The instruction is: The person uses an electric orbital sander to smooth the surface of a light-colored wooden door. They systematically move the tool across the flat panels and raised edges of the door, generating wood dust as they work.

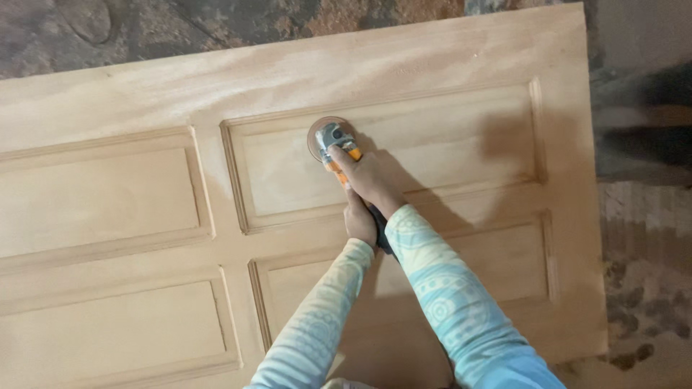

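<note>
Now | both hands' fingers clamped on orange sander | round disc flat on dusty panelled wooden door

- We see a rough, mottled floor of brown and grey patches along the top edge.
- We find the same floor on the right, cracked and darkly stained.
- We note dim, warm light and a deep shadow at upper right.
</note>
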